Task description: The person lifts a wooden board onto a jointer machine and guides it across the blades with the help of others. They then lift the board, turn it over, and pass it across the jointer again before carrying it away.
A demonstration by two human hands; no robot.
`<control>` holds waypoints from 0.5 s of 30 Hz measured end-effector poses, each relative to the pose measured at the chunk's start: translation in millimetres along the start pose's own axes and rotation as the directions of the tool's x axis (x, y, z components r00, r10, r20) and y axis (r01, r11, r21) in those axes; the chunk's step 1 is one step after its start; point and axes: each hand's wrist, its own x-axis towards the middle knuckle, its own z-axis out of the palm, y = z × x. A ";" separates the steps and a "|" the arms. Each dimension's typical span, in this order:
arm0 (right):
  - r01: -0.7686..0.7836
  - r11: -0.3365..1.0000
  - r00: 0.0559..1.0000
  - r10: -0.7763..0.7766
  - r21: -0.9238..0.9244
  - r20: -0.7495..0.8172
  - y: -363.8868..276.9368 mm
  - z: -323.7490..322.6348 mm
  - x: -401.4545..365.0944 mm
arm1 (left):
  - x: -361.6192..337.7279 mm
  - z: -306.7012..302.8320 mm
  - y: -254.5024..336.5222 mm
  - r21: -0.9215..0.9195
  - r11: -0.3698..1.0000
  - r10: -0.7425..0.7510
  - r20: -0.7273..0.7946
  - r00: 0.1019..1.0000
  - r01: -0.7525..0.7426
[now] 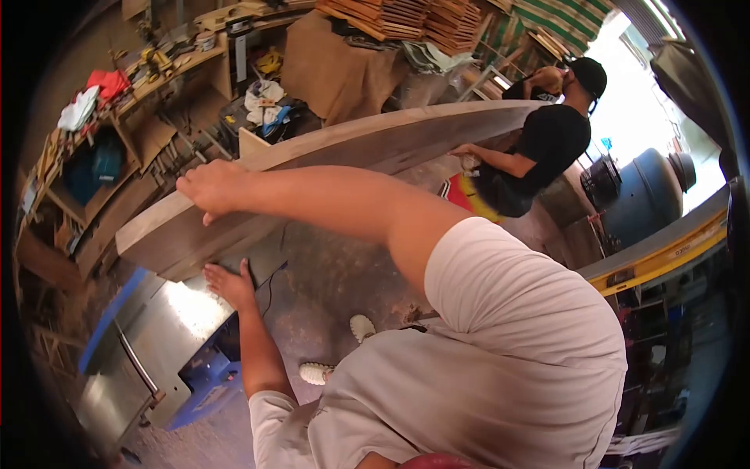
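The right hand (pixel 211 187) closes over the upper edge of the long plank (pixel 375 141). The left hand (pixel 229 285), fingers spread, presses its lower edge. Another person (pixel 547 141) holds the far end.

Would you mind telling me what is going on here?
Two people hold a long brown wooden plank. The wearer's right hand grips its upper edge near one end, and the left hand props it from below, above a grey metal machine table. A co-worker in a black shirt holds the far end.
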 end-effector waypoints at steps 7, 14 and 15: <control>0.019 0.999 0.999 -0.020 0.039 0.033 21.8 5.3 20.4 | -2.3 -13.0 13.3 0.132 0.991 -0.011 0.058 0.998 0.003; 0.106 0.994 0.978 -0.111 -0.032 -0.174 24.6 21.3 13.6 | -5.2 -15.0 16.7 0.120 0.992 -0.053 0.078 0.996 0.043; 0.034 0.999 0.997 -0.033 0.009 -0.073 20.7 12.8 18.0 | -4.1 -19.3 18.9 0.142 0.989 -0.063 0.086 0.994 0.051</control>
